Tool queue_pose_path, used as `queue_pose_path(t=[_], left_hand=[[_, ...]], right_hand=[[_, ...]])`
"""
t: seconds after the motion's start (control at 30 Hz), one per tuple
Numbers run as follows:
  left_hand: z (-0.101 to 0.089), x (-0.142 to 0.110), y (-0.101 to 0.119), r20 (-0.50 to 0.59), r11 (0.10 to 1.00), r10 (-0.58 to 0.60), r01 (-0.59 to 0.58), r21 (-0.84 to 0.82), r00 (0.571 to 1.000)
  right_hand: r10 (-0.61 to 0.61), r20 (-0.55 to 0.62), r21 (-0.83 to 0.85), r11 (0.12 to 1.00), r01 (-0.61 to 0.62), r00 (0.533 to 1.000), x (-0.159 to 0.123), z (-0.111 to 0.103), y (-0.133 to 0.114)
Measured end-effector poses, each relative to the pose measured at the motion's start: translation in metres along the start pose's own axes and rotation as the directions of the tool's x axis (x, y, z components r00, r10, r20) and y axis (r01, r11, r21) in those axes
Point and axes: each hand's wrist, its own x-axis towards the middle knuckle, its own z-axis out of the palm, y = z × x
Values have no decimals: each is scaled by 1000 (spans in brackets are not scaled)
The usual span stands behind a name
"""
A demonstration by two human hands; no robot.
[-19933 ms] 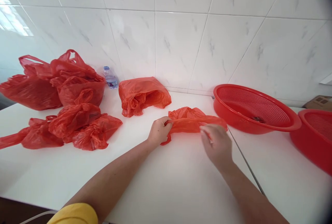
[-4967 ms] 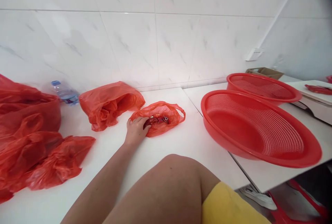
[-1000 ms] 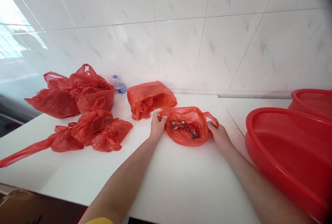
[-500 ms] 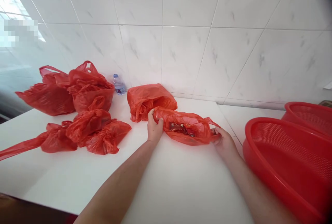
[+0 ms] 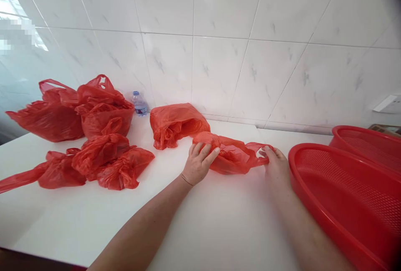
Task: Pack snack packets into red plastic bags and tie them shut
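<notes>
A red plastic bag (image 5: 233, 160) lies on its side on the white table, its thin film drawn out to the right. At its left end, my left hand (image 5: 198, 164) grips the film, fingers curled over the top and thumb stretched along it. My right hand (image 5: 276, 164) pinches the bag's handle at the right end, pulling it taut with a gap in the loop. Whatever lies inside is mostly covered by the film. Just behind, another red plastic bag (image 5: 180, 120) rests with its mouth partly open.
Several filled red bags (image 5: 105, 114) crowd the table's left side, with smaller knotted bundles (image 5: 120, 166) in front. A water bottle (image 5: 139, 104) stands by the tiled wall. Red plastic baskets (image 5: 328, 204) sit close to my right forearm.
The bag's mouth has narrowed, covering the dark red packets seen inside before. My left hand has moved over the bag's top; my right has drawn the handle outward.
</notes>
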Motion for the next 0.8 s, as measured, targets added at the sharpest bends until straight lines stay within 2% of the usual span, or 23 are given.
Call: queue_pose_path(t=[0.1, 0.17, 0.23, 0.27, 0.33, 0.47, 0.53, 0.57, 0.63, 0.73, 0.8], left_hand=[[1, -3, -5, 10, 992, 12, -11, -125, 1000], [-1, 0, -8, 78, 976, -37, 52, -209, 996], [-6, 10, -10, 162, 952, -114, 155, -263, 980], [-9, 19, -10, 191, 941, -151, 200, -273, 970], [-18, 42, -9, 181, 933, -199, 243, -266, 963], [-42, 98, -6, -28, 958, -206, 196, -211, 978], [-56, 121, -4, -120, 953, -256, 230, -196, 959], [-63, 130, -3, -132, 946, -282, 253, -204, 950], [-76, 142, 0, -83, 925, -334, 309, -223, 939], [-88, 148, 8, 126, 878, -390, 409, -248, 912], [-92, 147, 14, 257, 835, -408, 471, -283, 876]], right_hand=[[-184, -79, -52, 982, 180, 980, -1, 8, -21], [-282, -31, 19, 959, 283, 959, 0, 15, -34], [-321, 46, 121, 942, 313, 946, 0, 25, -45], [-312, 75, 168, 940, 296, 947, -1, 30, -49], [-252, 108, 249, 944, 219, 962, -3, 40, -57], [-137, 192, 367, 928, 58, 972, -13, 53, -72], [-102, 301, 380, 925, -21, 948, -21, 55, -80], [-91, 363, 370, 927, -54, 927, -26, 54, -84], [-93, 459, 322, 944, -68, 884, -38, 53, -92], [-115, 538, 162, 986, 32, 835, -56, 50, -101], [-86, 633, 8, 994, 105, 770, -66, 48, -105]])
